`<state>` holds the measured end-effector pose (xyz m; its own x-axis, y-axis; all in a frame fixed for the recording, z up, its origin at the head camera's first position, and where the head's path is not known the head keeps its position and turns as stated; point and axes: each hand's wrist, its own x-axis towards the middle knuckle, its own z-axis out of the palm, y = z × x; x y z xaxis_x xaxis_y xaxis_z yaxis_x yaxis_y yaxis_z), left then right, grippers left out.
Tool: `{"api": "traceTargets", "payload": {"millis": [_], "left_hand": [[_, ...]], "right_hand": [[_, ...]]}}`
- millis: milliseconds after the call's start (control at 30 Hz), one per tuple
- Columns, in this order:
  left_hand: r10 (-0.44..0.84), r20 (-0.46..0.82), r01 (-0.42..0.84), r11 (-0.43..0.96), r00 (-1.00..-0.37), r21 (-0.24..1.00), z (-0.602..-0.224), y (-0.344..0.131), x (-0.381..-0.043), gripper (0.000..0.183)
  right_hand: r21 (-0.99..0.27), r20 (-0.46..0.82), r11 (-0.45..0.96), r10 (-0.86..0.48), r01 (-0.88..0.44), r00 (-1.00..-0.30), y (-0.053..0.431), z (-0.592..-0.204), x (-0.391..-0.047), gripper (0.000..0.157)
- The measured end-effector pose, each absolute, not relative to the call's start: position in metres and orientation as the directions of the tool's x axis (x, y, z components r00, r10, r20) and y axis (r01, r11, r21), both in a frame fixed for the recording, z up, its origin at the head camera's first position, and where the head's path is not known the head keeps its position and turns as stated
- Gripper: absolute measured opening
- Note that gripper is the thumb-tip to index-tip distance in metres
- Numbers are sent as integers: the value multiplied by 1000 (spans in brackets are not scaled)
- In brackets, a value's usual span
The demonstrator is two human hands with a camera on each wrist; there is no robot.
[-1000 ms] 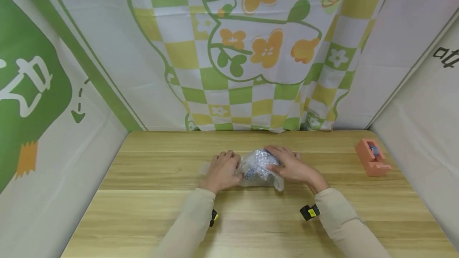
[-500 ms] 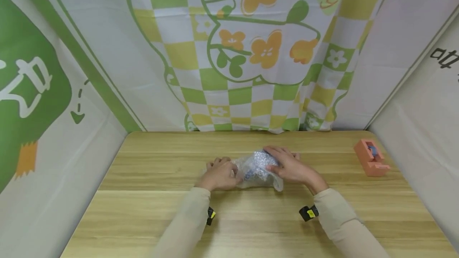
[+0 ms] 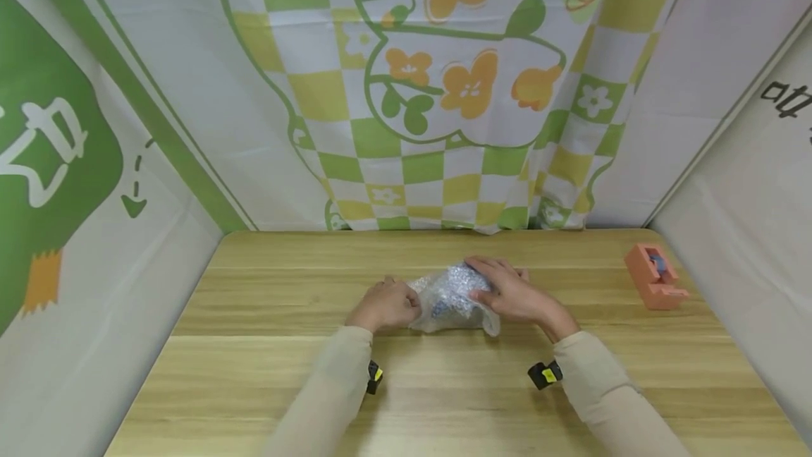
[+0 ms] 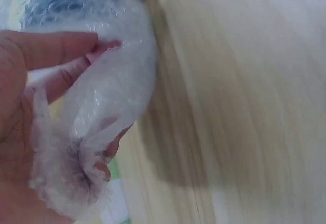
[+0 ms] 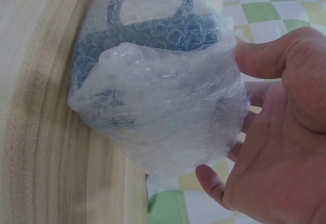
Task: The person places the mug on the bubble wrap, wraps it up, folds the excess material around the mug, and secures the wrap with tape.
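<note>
A blue mug [image 5: 186, 30] lies wrapped in clear bubble wrap [image 3: 458, 291] on the table; its looped handle shows through the plastic in the right wrist view. At the left end of the bundle, my left hand [image 3: 387, 305] pinches the bubble wrap between thumb and finger. A gathered, crumpled tail of wrap [image 4: 66, 178] lies across its palm in the left wrist view. My right hand [image 3: 515, 295] holds the bundle's right end, thumb on the near side and fingers round the far side. Part of the left fingers is hidden behind the wrap.
A pink tape dispenser [image 3: 653, 279] with a blue roll stands near the table's right edge. Patterned cloth [image 3: 444, 182] hangs behind the wooden table [image 3: 273, 372], and pale printed walls close in both sides.
My left hand has drawn a little left and lower, and its fingers have gathered more tightly on the wrap. The right hand and bundle have stayed almost still.
</note>
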<state>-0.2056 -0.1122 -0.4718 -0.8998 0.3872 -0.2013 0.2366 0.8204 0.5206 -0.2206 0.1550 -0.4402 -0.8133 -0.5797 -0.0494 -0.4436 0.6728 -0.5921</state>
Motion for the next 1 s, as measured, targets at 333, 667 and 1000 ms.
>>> {"api": "traceTargets", "payload": {"millis": [333, 667, 1000], "left_hand": [[303, -244, 39, 696, -921, 717, -462, -104, -204, 50], [17, -25, -4, 735, -1000, 679, -455, -75, -197, 25], [-222, 171, 17, 563, -960, 826, -457, -51, -187, 86]], "right_hand": [[-579, -47, 680, -578, -449, -815, 155, -439, -222, 64], [-584, -36, 677, -573, -448, -819, 154, -438, -221, 64], [-577, -19, 683, -559, -447, -829, 152, -442, -219, 64]]}}
